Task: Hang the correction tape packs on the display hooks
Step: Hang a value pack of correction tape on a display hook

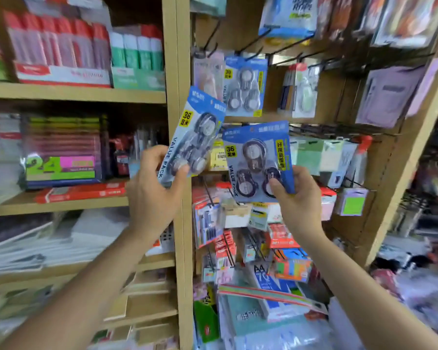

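Note:
My left hand grips the lower end of a blue correction tape pack, which tilts to the right in front of the wooden upright. My right hand holds a second blue correction tape pack by its lower right corner, facing me. Both packs carry a yellow "36" label and three round tapes. Above them a similar blue pack marked "30" hangs on a black display hook. More black hooks stick out of the board to its right.
A wooden upright divides the shelves on the left, stocked with glue sticks and boxed stationery, from the hook board on the right. Sticky notes, erasers and other packs hang below and beside the held packs. A paper stack lies lower down.

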